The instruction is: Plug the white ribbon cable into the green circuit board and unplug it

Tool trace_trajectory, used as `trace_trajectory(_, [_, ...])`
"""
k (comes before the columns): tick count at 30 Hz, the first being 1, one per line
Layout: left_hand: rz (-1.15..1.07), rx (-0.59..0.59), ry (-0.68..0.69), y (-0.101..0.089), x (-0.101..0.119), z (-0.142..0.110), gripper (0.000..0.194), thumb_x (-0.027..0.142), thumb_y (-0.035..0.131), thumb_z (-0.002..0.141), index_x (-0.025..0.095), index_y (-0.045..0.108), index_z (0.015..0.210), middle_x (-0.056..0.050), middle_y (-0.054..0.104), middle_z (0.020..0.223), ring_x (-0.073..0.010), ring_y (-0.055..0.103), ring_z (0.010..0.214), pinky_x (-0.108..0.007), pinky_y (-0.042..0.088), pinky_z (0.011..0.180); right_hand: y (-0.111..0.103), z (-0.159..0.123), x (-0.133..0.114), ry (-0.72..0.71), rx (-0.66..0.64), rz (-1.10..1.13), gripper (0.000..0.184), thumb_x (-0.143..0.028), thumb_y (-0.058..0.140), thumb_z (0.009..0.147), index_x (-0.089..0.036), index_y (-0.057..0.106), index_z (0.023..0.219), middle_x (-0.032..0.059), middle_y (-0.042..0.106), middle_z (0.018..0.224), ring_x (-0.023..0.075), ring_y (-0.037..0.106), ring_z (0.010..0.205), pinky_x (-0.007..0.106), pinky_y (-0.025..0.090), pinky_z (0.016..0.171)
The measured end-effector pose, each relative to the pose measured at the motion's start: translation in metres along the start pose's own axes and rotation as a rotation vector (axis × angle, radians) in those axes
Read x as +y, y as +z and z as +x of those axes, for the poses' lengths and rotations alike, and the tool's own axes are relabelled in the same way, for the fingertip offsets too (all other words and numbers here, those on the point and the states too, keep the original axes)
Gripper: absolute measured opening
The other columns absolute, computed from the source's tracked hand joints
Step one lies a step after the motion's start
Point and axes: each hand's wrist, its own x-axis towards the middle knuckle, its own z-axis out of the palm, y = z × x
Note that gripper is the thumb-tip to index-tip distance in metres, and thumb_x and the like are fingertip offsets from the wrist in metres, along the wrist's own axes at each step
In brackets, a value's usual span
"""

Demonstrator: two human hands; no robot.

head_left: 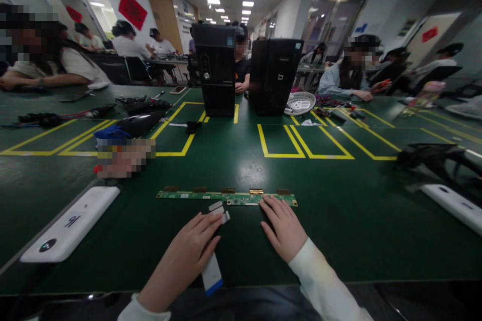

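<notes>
My left hand (192, 243) lies over a white flat ribbon cable (212, 273), fingers stretched out and thumb apart. The cable's blue-tipped end points down towards the table's front edge. Its upper end, folded or branched with short grey tips, peeks out beyond my fingertips. Just past it, a long, narrow green circuit board (203, 195) lies crosswise, with several brownish-gold tabs along its far edge. My right hand (284, 225) is open, its fingers spread, and the fingertips touch the right part of that board. What lies beneath both palms is hidden.
White oblong devices lie at the left (71, 223) and right (455, 205). Two black computer towers (214, 70) stand at the back of the green table, beside a white basket (301, 103). Cables and a blue-black pouch (124, 128) lie left. Other people sit around the room.
</notes>
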Motion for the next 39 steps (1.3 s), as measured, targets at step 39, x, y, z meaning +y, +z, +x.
trace_trajectory(39, [-0.191,-0.157,0.142,0.014,0.04,0.043,0.047,0.035,0.045,0.095,0.023,0.041,0.14,-0.005,0.048,0.144,-0.0199,0.041,0.135,-0.046,0.032,0.114,-0.003,-0.002,-0.001,-0.019,-0.003,-0.022,0.047,-0.026,0.042,0.092,-0.013,0.05,0.137,0.012,0.045,0.145,0.0267,0.037,0.135,0.051,0.037,0.108])
